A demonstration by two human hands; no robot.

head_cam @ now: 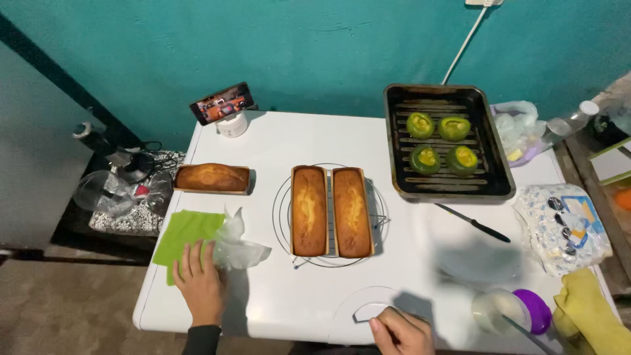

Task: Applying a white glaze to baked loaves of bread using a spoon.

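Left hand (199,281) is lying flat, fingers spread, on green cloth (185,238) (beside crumpled plastic wrap (238,248)); right hand (401,332) is resting loosely curled, holding nothing.

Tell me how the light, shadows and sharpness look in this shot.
Head view: light from above and behind, throwing soft shadows on the white table near the knife; mild glare on the plastic wrap by the left hand; the loaves are sharp; the right hand is cut off at the bottom edge; table edges bow slightly.
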